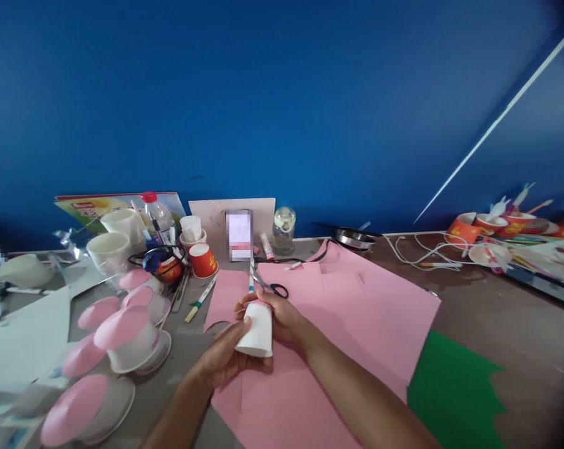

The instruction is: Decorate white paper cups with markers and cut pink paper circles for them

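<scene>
A white paper cup (257, 333) is held between both hands over a large pink paper sheet (356, 312), its wide rim toward me. My left hand (223, 357) wraps the cup's left side and underside, thumb on its wall. At the cup's narrow end, my right hand (282, 315) has its fingers closed round a small pink piece (258, 304), mostly hidden. Scissors with black handles (278, 290) lie just beyond the hands. Several white cups with pink paper tops (123, 327) stand to the left.
Behind are a phone (239, 234), a glass jar (284, 229), a red cup (203, 260), stacked white cups (111, 252) and a bottle (155, 209). Green paper (454, 393) lies at right front, white cables (407, 252) and red cups (463, 231) farther right. A marker (200, 300) lies left.
</scene>
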`<state>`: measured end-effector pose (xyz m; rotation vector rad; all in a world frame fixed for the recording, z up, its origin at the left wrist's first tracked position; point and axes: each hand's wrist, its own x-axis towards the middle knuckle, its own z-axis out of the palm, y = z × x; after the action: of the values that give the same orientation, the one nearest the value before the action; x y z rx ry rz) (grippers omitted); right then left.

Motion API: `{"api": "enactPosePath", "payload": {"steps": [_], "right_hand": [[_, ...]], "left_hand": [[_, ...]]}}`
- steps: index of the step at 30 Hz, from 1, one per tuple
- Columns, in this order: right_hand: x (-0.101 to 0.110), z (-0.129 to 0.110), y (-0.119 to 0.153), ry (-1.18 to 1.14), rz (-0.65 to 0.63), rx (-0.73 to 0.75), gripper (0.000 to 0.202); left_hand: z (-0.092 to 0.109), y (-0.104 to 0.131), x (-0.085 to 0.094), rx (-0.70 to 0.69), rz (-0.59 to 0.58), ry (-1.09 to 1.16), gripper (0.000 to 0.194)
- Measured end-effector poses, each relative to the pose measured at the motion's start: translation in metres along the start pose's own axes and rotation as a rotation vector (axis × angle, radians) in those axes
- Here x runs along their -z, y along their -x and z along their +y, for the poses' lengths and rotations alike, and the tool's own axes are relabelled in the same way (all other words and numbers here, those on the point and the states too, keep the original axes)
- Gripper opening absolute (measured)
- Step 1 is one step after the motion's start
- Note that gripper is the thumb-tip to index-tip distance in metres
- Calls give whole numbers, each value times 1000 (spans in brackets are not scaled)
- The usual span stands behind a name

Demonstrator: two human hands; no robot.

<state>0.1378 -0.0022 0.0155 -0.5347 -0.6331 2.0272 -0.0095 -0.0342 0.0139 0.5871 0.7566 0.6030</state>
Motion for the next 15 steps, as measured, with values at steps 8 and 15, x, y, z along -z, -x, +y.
{"api": "enactPosePath", "payload": {"steps": [8,15], "right_hand": [[1,3,0,26,-4,29,28],[0,4,0,24,-12,20,29]], "left_hand": [[-1,-1,-1,-14,30,28,44],[-2,-1,-1,-32,54,36,45]]}}
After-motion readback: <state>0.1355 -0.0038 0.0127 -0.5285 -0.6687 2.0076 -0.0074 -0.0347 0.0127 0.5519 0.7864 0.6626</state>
